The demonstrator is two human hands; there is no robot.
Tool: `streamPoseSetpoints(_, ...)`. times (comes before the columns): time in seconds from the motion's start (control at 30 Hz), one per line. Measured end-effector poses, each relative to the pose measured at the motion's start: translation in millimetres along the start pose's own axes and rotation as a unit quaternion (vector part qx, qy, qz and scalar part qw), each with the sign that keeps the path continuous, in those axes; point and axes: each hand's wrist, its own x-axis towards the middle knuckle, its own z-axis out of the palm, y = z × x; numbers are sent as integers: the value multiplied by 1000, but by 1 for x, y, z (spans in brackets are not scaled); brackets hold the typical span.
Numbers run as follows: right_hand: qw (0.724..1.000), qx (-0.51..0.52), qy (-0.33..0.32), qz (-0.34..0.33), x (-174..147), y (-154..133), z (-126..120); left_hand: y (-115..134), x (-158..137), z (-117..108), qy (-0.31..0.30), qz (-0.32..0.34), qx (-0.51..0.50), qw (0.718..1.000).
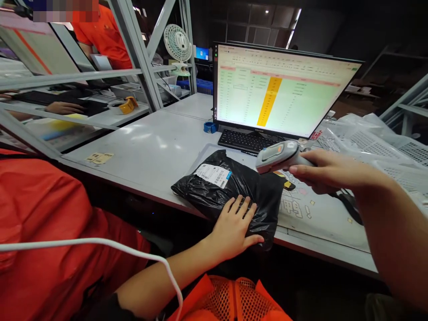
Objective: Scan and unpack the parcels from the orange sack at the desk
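Note:
A black plastic mailer bag lies at the front edge of the desk, partly overhanging it. On its upper left part is a white shipping label. My left hand rests flat on the bag's lower part, fingers spread. My right hand is wrapped around the handle of a grey barcode scanner. The scanner's head is held above the bag's right side and points left. Behind them stand a black keyboard and a monitor with a spreadsheet on its screen.
White perforated baskets and clear plastic crowd the right side. A blue tape roll sits left of the keyboard. A metal frame borders the desk on the left. A red bag and a white cable are at lower left.

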Motion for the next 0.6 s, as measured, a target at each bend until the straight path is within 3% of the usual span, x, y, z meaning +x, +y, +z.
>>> streamPoseSetpoints(0.1, 976, 27, -200, 78, 14, -36, 26, 1, 1, -4, -18, -10, -9, 1000)
streamPoseSetpoints(0.2, 971, 23, -216, 99, 21, -40, 38, -5, -3, -21, -46, 9, -39, 998)
streamPoseSetpoints(0.3, 983, -35, -155, 89, 23, -15, 35, -23, -9, -49, -63, 58, -67, 994)
streamPoseSetpoints(0.4, 986, -150, -37, 68, 24, 33, 25, -54, -10, -73, -71, 49, -25, 996)
streamPoseSetpoints(0.5, 948, -284, 90, 108, 18, 91, 19, -82, -9, -79, -120, -1, 23, 992)
streamPoseSetpoints(0.6, 896, -368, 187, 166, 7, 136, 24, -96, -14, -64, -152, -39, 40, 987)
